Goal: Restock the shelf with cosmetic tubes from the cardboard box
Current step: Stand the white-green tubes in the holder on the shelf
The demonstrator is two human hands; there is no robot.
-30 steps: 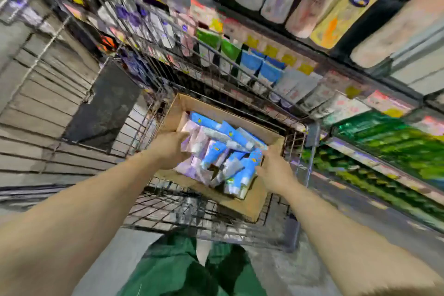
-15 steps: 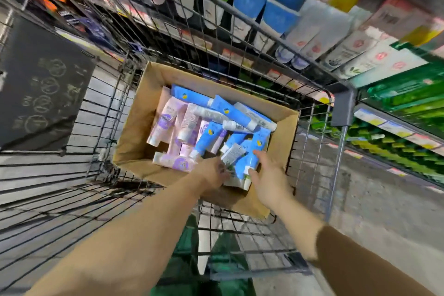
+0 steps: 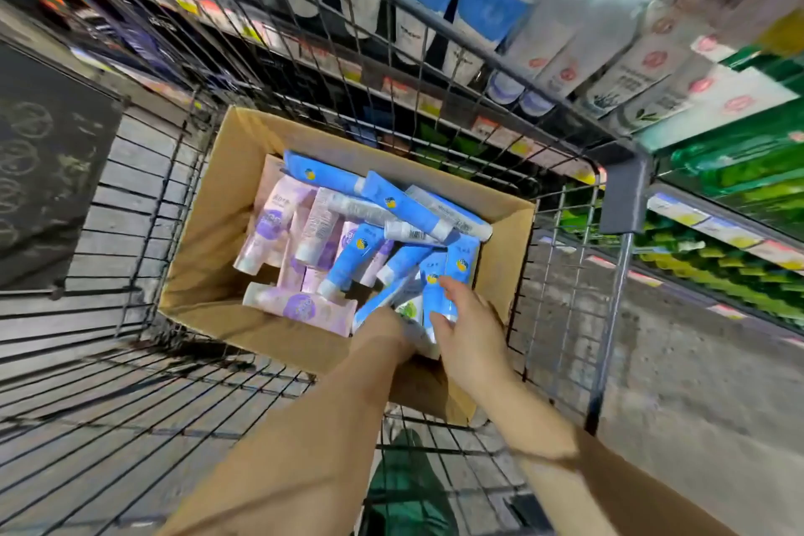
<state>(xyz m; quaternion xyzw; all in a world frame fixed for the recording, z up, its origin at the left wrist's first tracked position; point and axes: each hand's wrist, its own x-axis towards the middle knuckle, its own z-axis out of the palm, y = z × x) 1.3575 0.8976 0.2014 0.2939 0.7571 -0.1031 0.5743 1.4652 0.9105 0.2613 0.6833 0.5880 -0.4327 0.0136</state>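
Gripping blue tube [image 3: 437, 300], right hand [image 3: 472, 333], labels unreadable

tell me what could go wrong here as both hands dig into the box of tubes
1. The tubes lie criss-crossed in the cardboard box; lifting a blue one from the near corner may drag others out.
2. The left hand and right hand crowd the same corner, so one may knock the other's tube loose.

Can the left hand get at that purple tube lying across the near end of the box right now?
Probably yes. The left hand is already inside the cardboard box, right beside the purple tube, which lies on top with nothing over it.
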